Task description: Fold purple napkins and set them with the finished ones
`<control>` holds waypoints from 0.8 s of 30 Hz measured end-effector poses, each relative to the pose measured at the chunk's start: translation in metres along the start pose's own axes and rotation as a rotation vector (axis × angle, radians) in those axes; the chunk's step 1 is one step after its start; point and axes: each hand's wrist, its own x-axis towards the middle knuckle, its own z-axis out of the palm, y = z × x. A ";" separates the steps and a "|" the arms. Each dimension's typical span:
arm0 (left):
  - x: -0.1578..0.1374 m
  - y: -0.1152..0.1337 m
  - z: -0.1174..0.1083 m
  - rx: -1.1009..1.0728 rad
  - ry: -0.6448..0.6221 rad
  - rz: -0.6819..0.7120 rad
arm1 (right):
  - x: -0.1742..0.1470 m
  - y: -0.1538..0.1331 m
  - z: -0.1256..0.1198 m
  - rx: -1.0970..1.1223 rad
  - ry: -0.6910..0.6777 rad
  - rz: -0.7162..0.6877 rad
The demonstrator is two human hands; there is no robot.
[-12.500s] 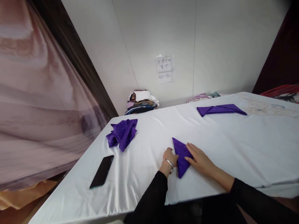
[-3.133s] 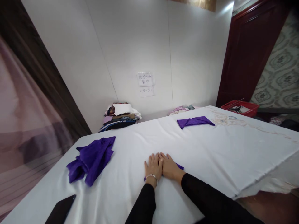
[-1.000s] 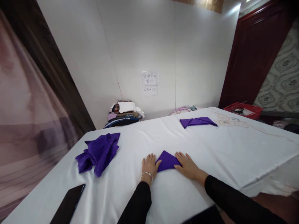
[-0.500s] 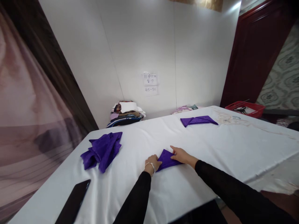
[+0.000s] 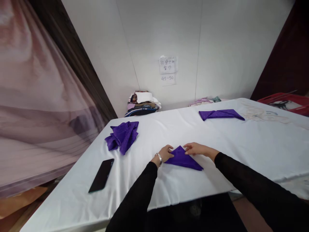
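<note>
A purple napkin [image 5: 182, 158], folded into a flat triangle, lies on the white cloth before me with its peak pointing away. My left hand [image 5: 165, 153], with a silver bracelet at the wrist, is curled over its left corner and holds it by the thumb side. At the right slope, near the peak, my right hand [image 5: 196, 149] touches the edge with its thumb, fingers apart. A second purple napkin [image 5: 220, 114], folded into a long band, lies farther back to the right. Crumpled purple napkins [image 5: 123, 135] lie in a loose heap on the left.
A black phone [image 5: 101, 175] lies at the left on the white-covered table [image 5: 149, 193]. Stacked clothes [image 5: 142, 104] are at the back, below a handwritten paper sign [image 5: 168, 70] on the wall. A red basket [image 5: 287, 100] stands at the far right, and a pink curtain [image 5: 41, 96] hangs left.
The napkin's right corner now shows, lying flat toward me. My right hand has loosened its hold and sits nearer the peak. The view has shifted left and down.
</note>
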 end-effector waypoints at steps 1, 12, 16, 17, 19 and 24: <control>0.000 0.003 -0.001 -0.008 -0.019 0.017 | -0.001 -0.003 -0.002 0.035 0.045 -0.038; 0.015 0.064 -0.014 0.075 -0.078 0.106 | 0.009 -0.051 -0.023 -0.247 -0.254 -0.128; 0.023 0.057 -0.025 0.038 0.028 0.001 | 0.001 -0.032 -0.031 -0.081 -0.232 0.009; 0.023 0.051 -0.025 0.012 0.066 -0.033 | -0.002 -0.023 -0.033 -0.036 -0.199 0.034; 0.019 0.039 -0.018 -0.061 0.124 -0.104 | -0.009 -0.002 -0.037 0.060 -0.144 0.076; 0.006 0.028 0.028 -0.345 0.058 -0.224 | -0.030 0.031 -0.037 0.375 -0.085 0.125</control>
